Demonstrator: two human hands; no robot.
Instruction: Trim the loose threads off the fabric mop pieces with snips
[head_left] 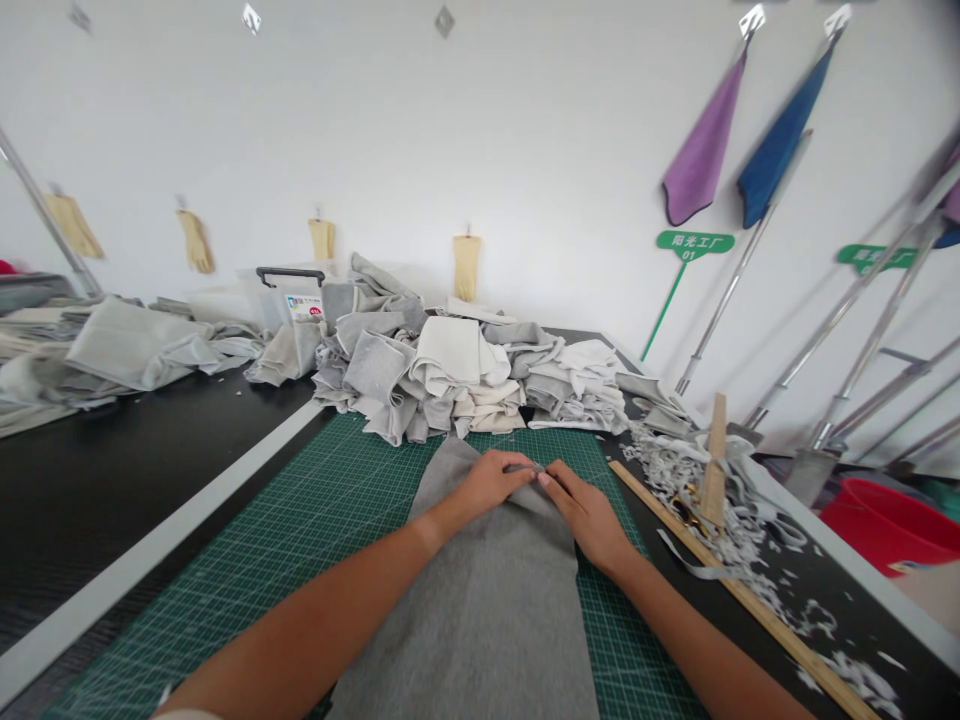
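A long grey cloth (480,610) lies lengthwise over the green cutting mat (330,520) and runs toward me. Near its far end my left hand (495,482) pinches the fabric between thumb and fingers. Just beside it, my right hand (585,505) grips the same edge, thumb and index finger closed on it. The two sets of fingertips almost meet, and the cloth is gathered up slightly between them. Beyond the hands stands a heap of folded grey and white cloths (450,360).
Along the mat's right side runs a wooden ruler (742,590). Fabric scraps (750,540), scissors (686,515) and a wooden stick (715,460) lie beyond it. A red bucket (892,520) stands at right. More cloths (135,345) and a clear plastic box (289,295) sit at left.
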